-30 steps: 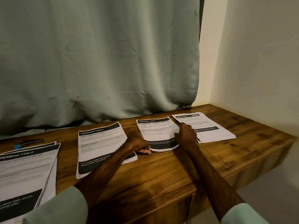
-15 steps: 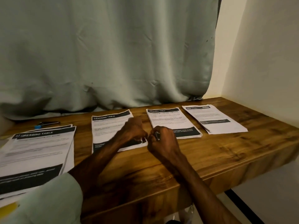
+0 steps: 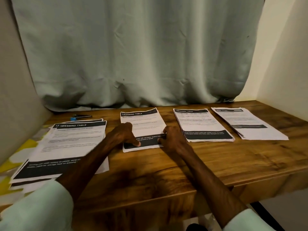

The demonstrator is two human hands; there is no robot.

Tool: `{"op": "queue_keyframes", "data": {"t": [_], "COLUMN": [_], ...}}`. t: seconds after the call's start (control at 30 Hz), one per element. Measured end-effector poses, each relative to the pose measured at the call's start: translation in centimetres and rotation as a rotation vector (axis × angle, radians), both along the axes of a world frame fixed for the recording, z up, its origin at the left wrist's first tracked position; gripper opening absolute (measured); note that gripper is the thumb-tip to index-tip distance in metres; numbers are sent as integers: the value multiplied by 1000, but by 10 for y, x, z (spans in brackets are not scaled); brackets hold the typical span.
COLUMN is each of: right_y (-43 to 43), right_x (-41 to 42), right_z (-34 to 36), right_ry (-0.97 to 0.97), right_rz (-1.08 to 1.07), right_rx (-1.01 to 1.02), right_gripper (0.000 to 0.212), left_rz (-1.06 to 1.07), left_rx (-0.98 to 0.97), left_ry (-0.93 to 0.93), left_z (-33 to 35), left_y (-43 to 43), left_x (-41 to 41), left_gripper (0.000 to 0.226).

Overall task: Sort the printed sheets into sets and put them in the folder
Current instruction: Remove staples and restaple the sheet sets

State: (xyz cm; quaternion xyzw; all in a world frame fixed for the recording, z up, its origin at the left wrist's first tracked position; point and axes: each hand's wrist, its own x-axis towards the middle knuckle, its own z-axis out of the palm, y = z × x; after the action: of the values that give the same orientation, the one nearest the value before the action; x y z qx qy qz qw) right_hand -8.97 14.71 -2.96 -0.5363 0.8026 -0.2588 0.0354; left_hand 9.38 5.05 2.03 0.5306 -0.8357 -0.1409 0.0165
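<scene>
Left hand [image 3: 123, 134] sits knuckles-up on the centre pile [image 3: 143, 120], one fingertip pressed on the black band at its near end. It holds nothing, just pins the paper. Right hand [image 3: 173, 139] is at the same pile's lower-right edge, fingers bent vs. the paper edge; can't tell if it's pinching sheets or only nudging them.

Pile lies mid-frame on the desk [image 3: 216, 160], long axis running from lower frame up toward the curtain [image 3: 141, 55], title end farthest away. So both hands bracket the near short end, left on top, right at the side, neither nearer.

Judged step: squaring or lifting this set. A lift prob. needs right-hand fingers under that edge while the left lets go.

Other sets: left pile [image 3: 75, 140] at lower left, fanned & untidy; third pile [image 3: 200, 124] and far-right pile [image 3: 246, 122] off to the right. Folder not identifiable in view.
</scene>
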Motion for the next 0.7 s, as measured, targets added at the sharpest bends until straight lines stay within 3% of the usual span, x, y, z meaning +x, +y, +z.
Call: {"op": "queue_keyframes", "data": {"t": [0.17, 0.7], "right_y": [-18, 10], "right_x": [-10, -43], "right_z": [-24, 8], "right_ry": [1, -82], "right_rz": [-35, -114], "right_rx": [2, 50], "right_gripper": [35, 38], "left_rz": [11, -63], "left_rx": [-17, 32], "left_ry": [26, 184], "left_z": [-3, -6], "left_y": [-1, 14], "left_x": [-1, -40], "left_gripper": [75, 76]}}
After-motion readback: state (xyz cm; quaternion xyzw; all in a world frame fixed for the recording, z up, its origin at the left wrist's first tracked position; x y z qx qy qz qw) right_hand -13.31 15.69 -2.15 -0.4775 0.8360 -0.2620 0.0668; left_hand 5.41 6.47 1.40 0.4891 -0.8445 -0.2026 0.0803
